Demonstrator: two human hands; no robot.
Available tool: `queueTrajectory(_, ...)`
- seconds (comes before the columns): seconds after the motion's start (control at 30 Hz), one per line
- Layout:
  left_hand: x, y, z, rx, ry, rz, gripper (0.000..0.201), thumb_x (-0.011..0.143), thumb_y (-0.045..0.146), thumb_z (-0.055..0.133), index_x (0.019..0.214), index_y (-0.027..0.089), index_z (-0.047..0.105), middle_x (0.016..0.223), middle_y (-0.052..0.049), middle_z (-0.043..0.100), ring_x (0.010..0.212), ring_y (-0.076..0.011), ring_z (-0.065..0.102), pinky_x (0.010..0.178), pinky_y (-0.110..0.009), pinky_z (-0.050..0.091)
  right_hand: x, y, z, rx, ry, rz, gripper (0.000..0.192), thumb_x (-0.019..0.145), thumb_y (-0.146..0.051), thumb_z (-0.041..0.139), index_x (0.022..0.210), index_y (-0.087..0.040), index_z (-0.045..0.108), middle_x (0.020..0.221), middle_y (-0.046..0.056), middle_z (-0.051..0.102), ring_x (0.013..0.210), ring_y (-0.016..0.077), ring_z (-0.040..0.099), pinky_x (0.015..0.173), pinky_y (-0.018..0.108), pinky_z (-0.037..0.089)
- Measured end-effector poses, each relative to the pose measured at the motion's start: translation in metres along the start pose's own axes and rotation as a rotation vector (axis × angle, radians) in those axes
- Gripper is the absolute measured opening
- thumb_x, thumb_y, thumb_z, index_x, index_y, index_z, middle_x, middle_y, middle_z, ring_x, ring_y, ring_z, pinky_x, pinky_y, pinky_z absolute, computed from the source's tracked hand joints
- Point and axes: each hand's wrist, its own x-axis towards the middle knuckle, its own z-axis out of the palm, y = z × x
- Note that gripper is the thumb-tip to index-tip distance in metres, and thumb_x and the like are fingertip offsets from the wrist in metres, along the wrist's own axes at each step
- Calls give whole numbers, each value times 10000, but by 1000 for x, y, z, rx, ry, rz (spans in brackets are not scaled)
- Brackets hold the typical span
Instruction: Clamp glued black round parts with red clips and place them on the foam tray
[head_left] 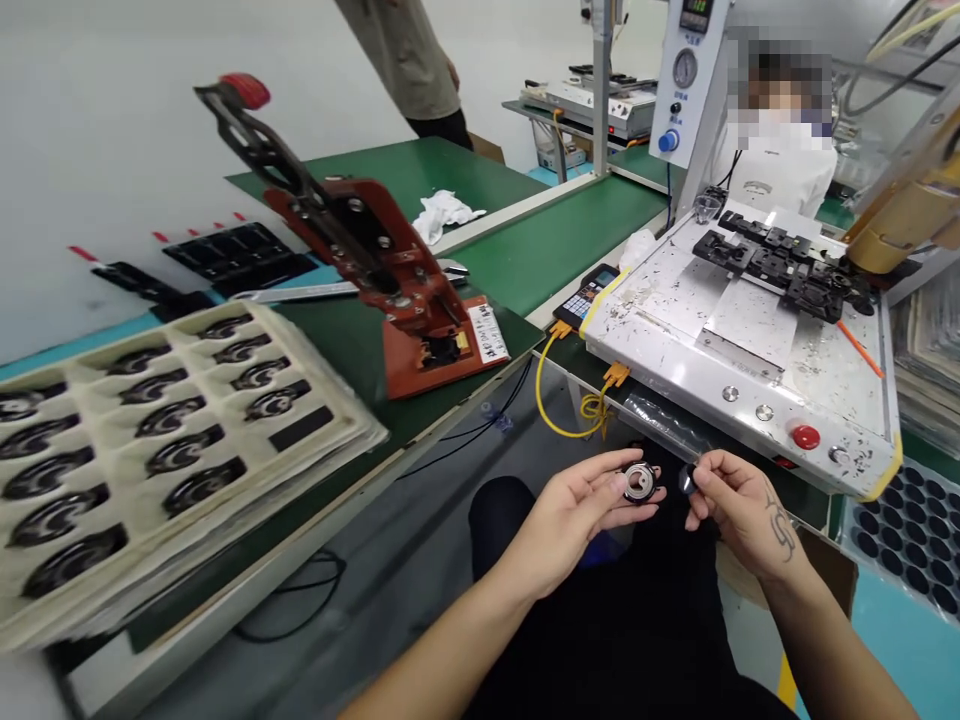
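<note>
My left hand holds a round black part, much like a watch case, with a pale ring-shaped inside facing up. Its thumb and fingers grip the rim. Close by on the right, my right hand pinches a small, dark, shiny disc between thumb and fingers. A gap separates the disc from the round part. Both hands are above my lap, in front of the bench edge. On the left, a cream tray holds several similar black parts in its pockets.
A red toggle press stands on the green bench to the left. At the right is a white machine with a black fixture and red button. A sheet of black discs lies far right. Two other people are beyond.
</note>
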Motion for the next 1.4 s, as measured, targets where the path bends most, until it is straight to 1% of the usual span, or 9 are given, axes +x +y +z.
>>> queueTrajectory(0.1, -4, -2, -4, 24, -13, 40, 523, 921, 453, 863, 1337, 160, 744, 1204, -163, 838, 1131, -350, 809, 1009, -487, 653, -4, -3, 2, 3, -43, 49, 373, 914, -504, 858, 863, -208, 637, 602, -43, 647, 504, 122, 630, 548, 254, 550)
queueTrajectory(0.2, -6, -3, -6, 22, -23, 59, 490, 945, 445, 839, 1344, 175, 749, 1211, -153, 838, 1141, -345, 806, 1024, -501, 649, -6, -6, 5, -59, -71, 60, 381, 949, -518, 819, 875, -211, 605, 557, -55, 610, 428, 96, 533, 461, 220, 402)
queueTrajectory(0.3, -7, -3, -7, 5, -29, 55, 488, 951, 443, 833, 1352, 177, 750, 1215, -154, 836, 1148, -347, 804, 1037, -510, 644, -8, -8, 6, -105, -95, 38, 384, 974, -514, 793, 865, -215, 580, 536, -71, 560, 415, 81, 471, 460, 223, 291)
queueTrajectory(0.4, -8, -2, -6, -17, -27, 43, 493, 945, 436, 841, 1351, 171, 753, 1216, -158, 836, 1153, -351, 801, 1045, -515, 641, -10, -9, 5, -133, -118, 23, 364, 1001, -500, 766, 871, -219, 575, 554, -71, 544, 453, 84, 455, 490, 240, 268)
queueTrajectory(0.8, -15, -3, -5, -1, -10, 49, 435, 946, 414, 840, 1325, 207, 789, 1218, -116, 831, 1104, -324, 808, 1055, -536, 640, -4, -3, 8, -261, -125, -36, 313, 1013, -477, 740, 853, -228, 639, 696, -26, 574, 610, 140, 473, 598, 289, 370)
queueTrajectory(0.87, -15, -2, -4, 12, -9, 50, 436, 954, 414, 829, 1337, 211, 785, 1237, -115, 823, 1115, -332, 803, 1075, -557, 626, -3, -6, 12, -295, -122, -91, 306, 1011, -476, 737, 842, -234, 655, 791, 1, 605, 693, 162, 517, 657, 299, 421)
queueTrajectory(0.97, -16, -2, -2, 30, -6, 62, 454, 952, 430, 827, 1347, 211, 782, 1249, -111, 815, 1128, -337, 796, 1082, -566, 623, -2, -12, 20, -354, -124, -183, 290, 988, -472, 756, 838, -237, 675, 1060, 60, 660, 969, 225, 605, 849, 335, 495)
queueTrajectory(1.07, -16, -2, 0, 62, 3, 74, 477, 935, 459, 836, 1344, 219, 784, 1279, -105, 804, 1147, -337, 790, 1067, -538, 640, -3, -17, 27, -382, -163, -183, 276, 990, -462, 750, 849, -239, 670, 1211, 71, 666, 1096, 251, 630, 959, 363, 499)
queueTrajectory(1.4, -19, -2, 5, 138, -3, 95, 489, 965, 462, 796, 1383, 212, 751, 1443, -114, 738, 1162, -334, 795, 1080, -511, 637, -4, -12, 35, -428, -162, -203, 256, 1018, -431, 718, 861, -239, 656, 1137, 54, 680, 1041, 230, 644, 937, 343, 509)
